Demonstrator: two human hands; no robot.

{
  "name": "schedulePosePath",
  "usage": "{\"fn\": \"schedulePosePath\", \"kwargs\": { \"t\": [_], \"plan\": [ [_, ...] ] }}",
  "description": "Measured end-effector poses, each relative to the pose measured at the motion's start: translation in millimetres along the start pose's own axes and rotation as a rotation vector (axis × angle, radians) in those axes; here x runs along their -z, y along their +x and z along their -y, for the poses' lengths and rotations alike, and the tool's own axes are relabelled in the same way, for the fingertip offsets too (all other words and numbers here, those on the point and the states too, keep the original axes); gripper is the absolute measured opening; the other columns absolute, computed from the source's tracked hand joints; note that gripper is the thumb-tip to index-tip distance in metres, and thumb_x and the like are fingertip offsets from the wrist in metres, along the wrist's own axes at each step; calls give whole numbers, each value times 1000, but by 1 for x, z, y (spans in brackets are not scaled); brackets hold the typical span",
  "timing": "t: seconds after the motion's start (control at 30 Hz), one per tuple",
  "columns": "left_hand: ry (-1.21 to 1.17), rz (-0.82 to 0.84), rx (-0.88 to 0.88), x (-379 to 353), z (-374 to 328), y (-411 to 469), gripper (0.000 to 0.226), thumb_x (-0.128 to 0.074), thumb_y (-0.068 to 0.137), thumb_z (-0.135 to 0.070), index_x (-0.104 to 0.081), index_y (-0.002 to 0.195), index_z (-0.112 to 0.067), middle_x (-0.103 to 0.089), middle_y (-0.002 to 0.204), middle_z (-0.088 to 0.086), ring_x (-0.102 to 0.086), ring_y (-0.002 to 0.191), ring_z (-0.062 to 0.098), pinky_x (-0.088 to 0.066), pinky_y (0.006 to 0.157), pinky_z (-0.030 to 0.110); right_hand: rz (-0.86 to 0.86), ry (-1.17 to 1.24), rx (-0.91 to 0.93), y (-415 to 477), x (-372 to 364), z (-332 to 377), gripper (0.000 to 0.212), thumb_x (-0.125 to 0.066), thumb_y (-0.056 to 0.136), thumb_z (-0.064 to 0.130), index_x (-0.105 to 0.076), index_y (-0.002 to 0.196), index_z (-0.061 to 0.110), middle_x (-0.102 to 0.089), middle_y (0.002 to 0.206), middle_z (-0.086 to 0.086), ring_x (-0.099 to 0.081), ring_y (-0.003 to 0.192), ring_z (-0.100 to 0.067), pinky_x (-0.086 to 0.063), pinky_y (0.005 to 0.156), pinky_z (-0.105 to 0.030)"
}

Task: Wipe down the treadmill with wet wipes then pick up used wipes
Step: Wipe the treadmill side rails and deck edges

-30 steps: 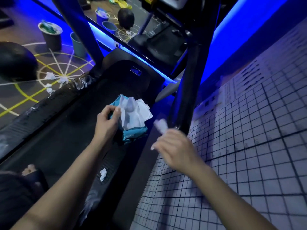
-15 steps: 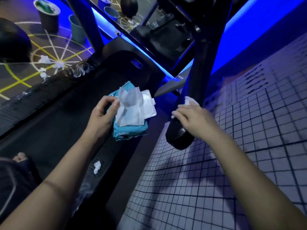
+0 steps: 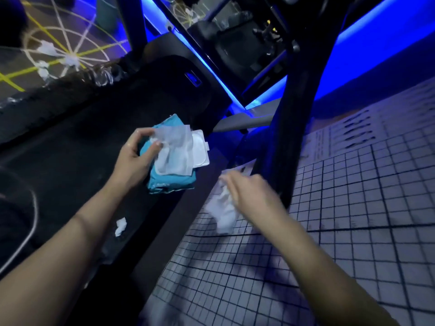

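Observation:
The black treadmill [image 3: 70,149] runs from lower left to the top middle, and its dark right upright [image 3: 299,109] rises beside the tiled floor. My left hand [image 3: 134,158] grips a teal wet wipes pack [image 3: 169,181] above the belt; its white lid is open and a fresh wipe [image 3: 174,149] sticks out under my thumb. Lower right of the pack, my right hand [image 3: 254,196] is blurred by motion near the foot of the upright. A crumpled white wipe [image 3: 222,212] hangs just under its fingers; I cannot tell whether they hold it.
A small used wipe [image 3: 120,225] lies on the treadmill's right side rail. More crumpled wipes [image 3: 47,49] lie on the marked floor at upper left. Grey tiled floor [image 3: 353,208] fills the right side. Blue light strips line the walls.
My right hand has come off the treadmill upright and swung down and left, with the white wipe trailing under it. My left hand keeps its grip on the pack.

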State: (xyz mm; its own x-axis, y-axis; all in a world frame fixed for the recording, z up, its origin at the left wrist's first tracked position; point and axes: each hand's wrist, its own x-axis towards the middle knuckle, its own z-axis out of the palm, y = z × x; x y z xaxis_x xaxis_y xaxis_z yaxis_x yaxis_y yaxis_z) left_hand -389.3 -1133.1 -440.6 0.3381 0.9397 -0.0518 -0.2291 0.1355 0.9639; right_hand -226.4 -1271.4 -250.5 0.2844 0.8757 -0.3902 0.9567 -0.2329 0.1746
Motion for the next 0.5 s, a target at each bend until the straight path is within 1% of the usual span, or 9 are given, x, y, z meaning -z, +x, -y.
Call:
{"fn": "schedulePosePath", "kwargs": {
  "t": [0.03,0.13,0.17,0.2,0.23,0.3,0.37,0.43,0.5],
  "plan": [
    [-13,-3,23,2,2,3,17,-67,101,-20,-63,117,-24,-68,115,-2,-62,100,8,-52,92,33,-138,62,-21,0,15,-9,28,-40,105,32,-61,122,27,-70,97,-13,-67,84,-35,-43,66,-32],
    [-39,2,62,0,4,8,21,-67,101,-19,-63,122,-21,-69,118,-3,-64,102,7,-54,87,29,-623,278,-131,10,61,-44,23,-50,104,25,-71,113,23,-72,90,-12,-65,77,-32,-34,64,-28],
    [-34,13,59,-3,5,10,21,-67,101,-19,-64,121,-21,-69,118,-5,-64,102,6,-54,85,26,-716,266,-169,17,71,-55,23,-50,105,28,-71,114,23,-73,92,-13,-65,79,-33,-36,65,-31],
    [-21,33,51,-6,6,11,21,-68,100,-19,-64,120,-23,-69,118,-6,-64,104,5,-53,85,24,-749,229,-196,24,76,-64,25,-49,105,32,-70,115,24,-73,94,-13,-66,83,-34,-39,68,-34],
    [-7,55,43,-10,7,13,21,-68,100,-19,-65,119,-26,-69,119,-7,-64,107,5,-53,87,25,-686,188,-214,31,72,-71,26,-49,105,35,-70,116,25,-74,98,-12,-67,87,-35,-41,71,-35],
    [25,97,37,-18,11,15,25,-70,98,-18,-66,119,-32,-67,124,-2,-64,113,11,-54,95,33,-348,47,-201,40,56,-72,26,-51,103,40,-73,113,28,-73,104,-11,-65,97,-35,-44,73,-35],
    [45,147,59,-25,16,18,32,-71,94,-27,-66,124,-38,-65,129,2,-64,116,18,-54,102,44,-24,-145,-152,40,37,-64,29,-49,103,44,-73,112,31,-70,113,-4,-60,110,-30,-47,78,-37],
    [53,209,93,-27,18,20,49,-69,89,-42,-59,137,-47,-62,135,2,-64,120,18,-53,105,46,107,-256,-120,36,31,-49,30,-46,104,45,-72,112,33,-65,121,2,-59,110,-25,-43,74,-34],
    [61,242,125,-27,18,22,68,-69,86,-52,-43,149,-56,-58,142,1,-61,126,15,-50,109,41,199,-319,-85,32,22,-29,30,-45,105,42,-72,112,30,-64,124,1,-61,108,-23,-40,71,-31]
  ]
}}
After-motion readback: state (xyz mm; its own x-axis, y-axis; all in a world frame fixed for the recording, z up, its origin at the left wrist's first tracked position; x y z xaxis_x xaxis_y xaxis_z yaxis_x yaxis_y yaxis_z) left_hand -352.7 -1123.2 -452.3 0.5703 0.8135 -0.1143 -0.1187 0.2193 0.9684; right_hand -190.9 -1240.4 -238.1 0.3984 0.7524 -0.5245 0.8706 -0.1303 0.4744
